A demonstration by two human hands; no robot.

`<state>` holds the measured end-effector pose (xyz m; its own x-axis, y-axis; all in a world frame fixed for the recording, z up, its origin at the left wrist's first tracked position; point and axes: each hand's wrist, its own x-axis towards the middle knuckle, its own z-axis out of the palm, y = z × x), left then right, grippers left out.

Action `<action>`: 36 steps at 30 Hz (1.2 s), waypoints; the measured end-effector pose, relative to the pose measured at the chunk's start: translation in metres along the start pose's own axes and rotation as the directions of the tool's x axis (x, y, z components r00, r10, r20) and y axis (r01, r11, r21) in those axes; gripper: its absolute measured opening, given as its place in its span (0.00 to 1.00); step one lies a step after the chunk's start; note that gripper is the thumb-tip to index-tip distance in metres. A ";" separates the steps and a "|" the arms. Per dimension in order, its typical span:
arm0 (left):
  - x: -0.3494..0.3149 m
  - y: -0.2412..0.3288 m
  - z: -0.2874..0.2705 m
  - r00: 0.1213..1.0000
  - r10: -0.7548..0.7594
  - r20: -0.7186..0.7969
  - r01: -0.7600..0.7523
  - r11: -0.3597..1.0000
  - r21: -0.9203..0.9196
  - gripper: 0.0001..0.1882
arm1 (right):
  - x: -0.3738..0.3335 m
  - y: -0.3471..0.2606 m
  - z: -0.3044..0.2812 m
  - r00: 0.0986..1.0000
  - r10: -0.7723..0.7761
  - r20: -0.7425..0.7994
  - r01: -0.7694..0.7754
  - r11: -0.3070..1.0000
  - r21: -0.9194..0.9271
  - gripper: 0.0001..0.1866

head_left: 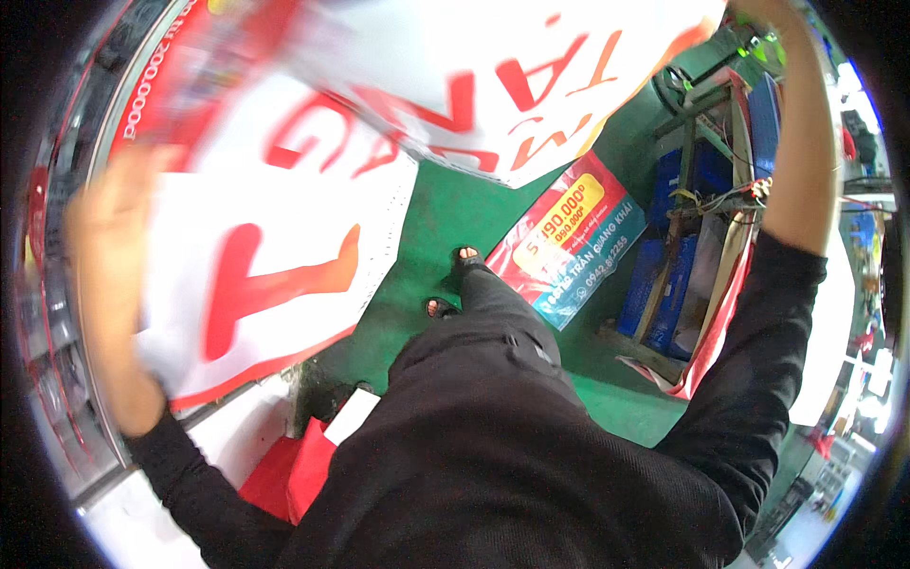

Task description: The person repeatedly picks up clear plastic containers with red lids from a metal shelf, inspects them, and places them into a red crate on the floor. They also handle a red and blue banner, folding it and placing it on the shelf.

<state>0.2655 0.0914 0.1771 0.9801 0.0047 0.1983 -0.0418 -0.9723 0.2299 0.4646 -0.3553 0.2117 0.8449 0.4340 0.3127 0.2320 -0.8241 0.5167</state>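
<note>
A large white sign (284, 199) with red lettering and red edging fills the upper left, bent along a crease in its middle. Its upper part is smeared by motion. My left hand (118, 204) is against the sign's left edge, blurred, so its fingers cannot be made out. At the top right my right hand (751, 11) is closed at the sign's far right corner, partly cut off by the picture's rim. Both arms are raised and spread wide.
A red and teal printed poster (573, 242) lies on the green floor (427, 223) beyond my sandalled feet. On the right stands a frame with blue crates (654, 284) and loose wires. Red and white material (308, 469) lies at lower left, near shelves (57, 313).
</note>
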 end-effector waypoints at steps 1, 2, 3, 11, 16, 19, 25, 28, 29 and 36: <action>-0.002 0.028 0.033 0.997 0.066 0.036 -0.069 0.993 0.092 0.12 | -0.006 0.000 0.053 0.986 -0.067 0.150 0.037 0.981 0.190 0.17; 0.003 0.041 0.072 0.990 0.133 0.038 -0.135 0.988 0.072 0.12 | -0.027 0.001 0.093 0.962 -0.137 0.236 0.022 0.901 0.433 0.16; 0.013 0.048 0.102 0.979 0.191 0.064 -0.195 0.980 0.049 0.12 | -0.056 0.000 0.125 0.924 -0.210 0.320 -0.044 0.772 0.634 0.15; 0.142 0.156 0.338 0.719 0.685 0.117 -0.694 0.716 0.072 0.12 | -0.336 -0.027 0.233 0.783 0.234 0.576 -0.597 0.540 0.593 0.19; 0.166 0.250 0.422 0.540 0.825 0.169 -0.827 0.557 -0.078 0.10 | -0.444 -0.088 0.185 0.725 0.333 0.603 -0.665 0.569 0.485 0.36; 0.145 0.255 0.473 0.497 0.847 0.190 -0.841 0.524 -0.137 0.13 | -0.478 -0.150 0.179 0.670 0.290 0.683 -0.675 0.621 0.398 0.38; 0.085 0.189 0.494 0.569 0.603 0.560 -0.686 0.723 -0.081 0.16 | -0.476 -0.290 0.294 0.389 -0.077 0.918 -0.683 0.645 0.343 0.33; 0.069 0.148 0.443 0.595 0.337 0.730 -0.555 0.829 0.070 0.15 | -0.447 -0.309 0.349 0.266 -0.574 0.774 -0.362 0.685 0.632 0.25; 0.052 0.125 0.437 0.640 0.279 0.716 -0.451 0.891 0.056 0.15 | -0.458 -0.320 0.374 0.279 -0.585 0.762 -0.384 0.659 0.647 0.21; 0.014 -0.004 0.359 0.887 0.031 0.462 0.063 0.980 -0.188 0.12 | -0.272 -0.284 0.388 0.409 -0.571 0.712 -0.199 0.706 0.680 0.19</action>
<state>0.3491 0.0116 -0.1627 0.9571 -0.1343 -0.2568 -0.0156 -0.9087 0.4171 0.3564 -0.3804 -0.3294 0.5562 0.3885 -0.7347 0.3229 -0.9156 -0.2398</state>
